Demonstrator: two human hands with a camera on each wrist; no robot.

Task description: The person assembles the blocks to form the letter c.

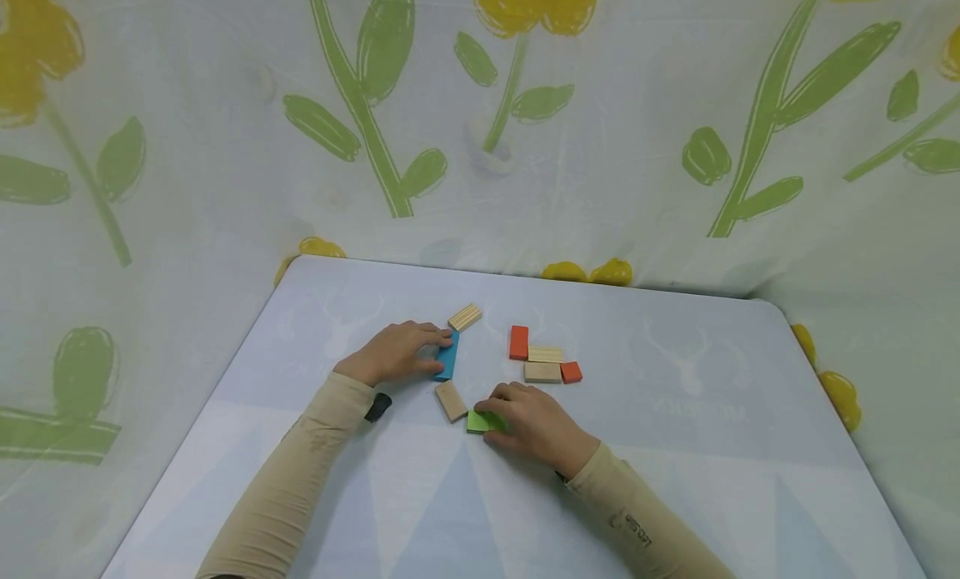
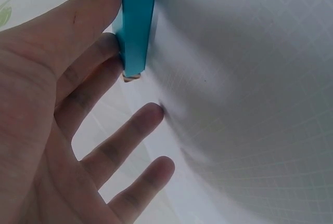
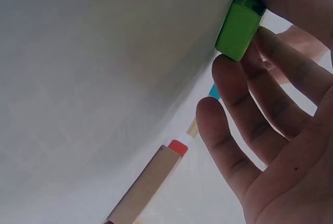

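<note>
On the table [image 1: 675, 487], eight blocks [image 1: 448, 358]

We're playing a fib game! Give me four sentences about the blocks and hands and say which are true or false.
1. The right hand holds the green block. True.
2. The left hand touches the green block too. False: the left hand touches the blue block.
3. The small red block is beside a plain wooden block. True.
4. That is the only red block. False: there is a longer red block too.
</note>
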